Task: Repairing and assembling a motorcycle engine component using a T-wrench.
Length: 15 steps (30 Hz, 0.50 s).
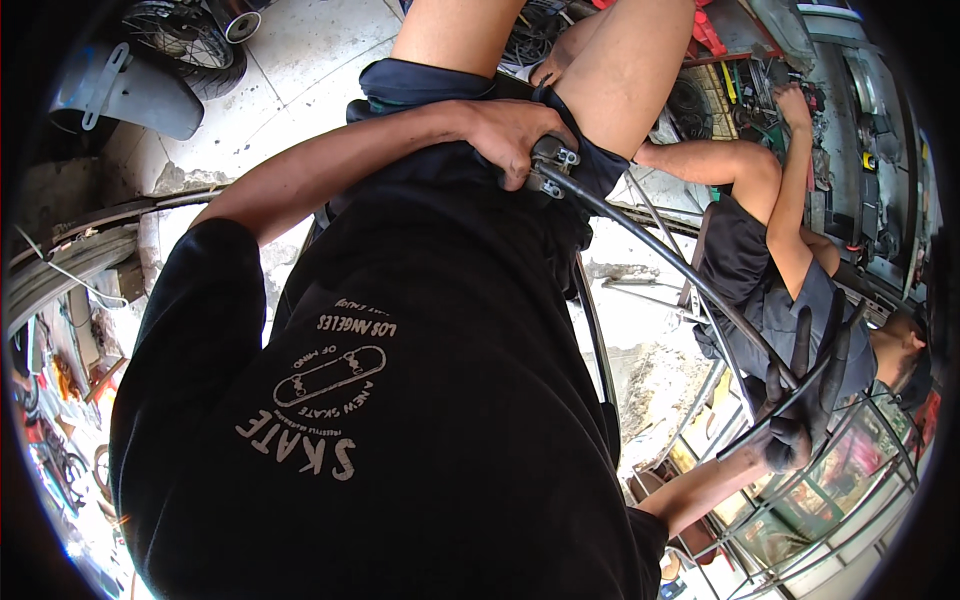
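A dark metal clamp-like part (pixel 548 168) with silver bolts sits against my lap, and my left hand (pixel 515 140) is closed round it. From it a long black rod (pixel 668 252) slants down to the right. At its far end my right hand (pixel 795 410), blackened over the fingers and palm, holds the rod near the thumb, with some fingers stretched out. A thinner dark bar (pixel 745 437) crosses that palm. The exact kind of the clamp part is partly hidden by my fingers.
A person (pixel 775 240) in a grey shirt and dark shorts sits close on the right, one hand (pixel 793 105) at a heap of tools. A spoked wheel (pixel 180 35) and a grey bucket-like container (pixel 150 95) stand at the far left. Metal frame bars (pixel 800 490) stand at lower right.
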Available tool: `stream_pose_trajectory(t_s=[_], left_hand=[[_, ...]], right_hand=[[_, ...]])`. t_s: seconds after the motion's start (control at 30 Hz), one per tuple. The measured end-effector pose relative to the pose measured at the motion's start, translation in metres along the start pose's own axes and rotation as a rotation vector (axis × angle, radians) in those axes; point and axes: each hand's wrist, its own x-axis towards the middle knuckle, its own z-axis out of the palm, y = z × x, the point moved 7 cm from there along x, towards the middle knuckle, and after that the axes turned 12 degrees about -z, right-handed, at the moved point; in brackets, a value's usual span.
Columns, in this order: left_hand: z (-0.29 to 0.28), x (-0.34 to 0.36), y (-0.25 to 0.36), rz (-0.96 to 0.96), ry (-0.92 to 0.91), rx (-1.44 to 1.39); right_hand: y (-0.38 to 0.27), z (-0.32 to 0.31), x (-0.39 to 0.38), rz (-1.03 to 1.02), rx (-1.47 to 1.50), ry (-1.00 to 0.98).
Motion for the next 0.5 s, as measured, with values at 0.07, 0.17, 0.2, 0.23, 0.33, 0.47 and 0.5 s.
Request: stream_pose_trajectory(t_s=[0.07, 0.17, 0.2, 0.23, 0.33, 0.47, 0.5], left_hand=[[-0.001, -0.002, 0.003, -0.006, -0.014, 0.003], [0.0, 0.0, 0.001, 0.021, -0.056, 0.002], [0.002, 0.0, 0.001, 0.058, -0.085, 0.002], [0.001, 0.001, 0.002, 0.057, -0.087, 0.003], [0.002, 0.004, 0.001, 0.051, -0.139, -0.035], [-0.001, -0.008, -0.002, 0.033, -0.037, -0.041], [-0.004, -0.009, -0.001, -0.001, -0.01, -0.042]], right_hand=[[-0.003, -0.001, -0.002, 0.049, -0.17, -0.089], [-0.005, -0.002, -0.006, 0.122, -0.422, -0.229], [-0.006, -0.003, -0.007, 0.146, -0.506, -0.275], [-0.006, -0.002, -0.008, 0.169, -0.593, -0.313], [-0.016, 0.007, 0.0, 0.029, -1.16, -0.498], [-0.01, 0.06, 0.028, -0.575, -1.706, -0.578], [-0.014, 0.067, 0.027, -0.716, -1.749, -0.57]])
